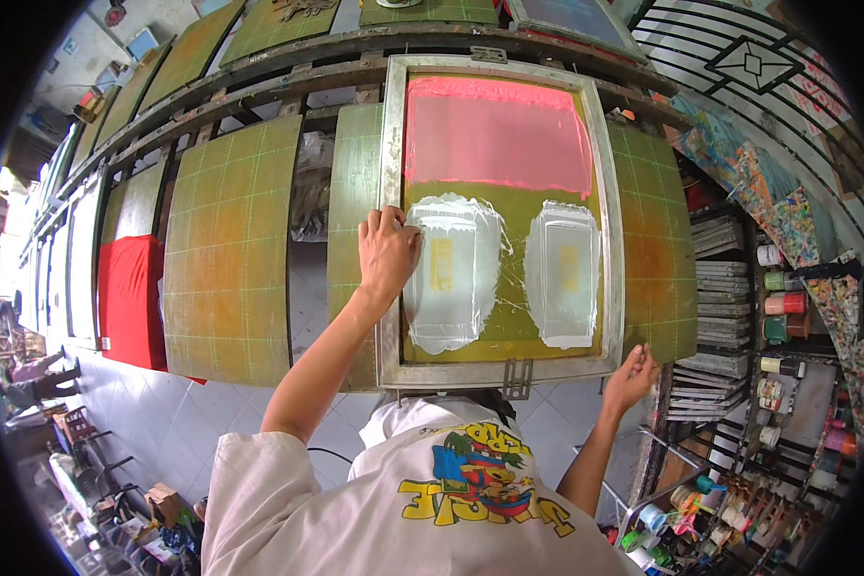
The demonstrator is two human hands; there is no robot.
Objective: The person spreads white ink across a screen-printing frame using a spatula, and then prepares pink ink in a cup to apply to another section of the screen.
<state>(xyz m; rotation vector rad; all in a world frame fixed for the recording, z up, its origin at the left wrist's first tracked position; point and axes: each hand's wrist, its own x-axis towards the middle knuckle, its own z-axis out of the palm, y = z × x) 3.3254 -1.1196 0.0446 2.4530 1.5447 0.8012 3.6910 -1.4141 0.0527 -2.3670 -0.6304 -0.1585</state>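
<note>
A screen-printing frame [612, 259] lies in front of me over a green gridded board [655, 230]. Its mesh carries a band of pink ink [499, 139] at the far end. Nearer to me are two patches of white ink, a left patch [461, 312] and a narrower right patch [564, 322]. My left hand [389, 252] is closed on the frame's left rail, with the thumb over its inner edge. Beside the near right corner, over the board's edge, my right hand [630, 377] has its fingers pinched together. What they hold, if anything, is too small to tell.
More green boards [230, 250] stand to the left, one covered with red cloth [130, 302]. Dark rails [259, 82] run behind the frame. To the right are stacked frames [723, 288] and ink jars [785, 303] on racks. A metal clip [518, 378] sits on the near rail.
</note>
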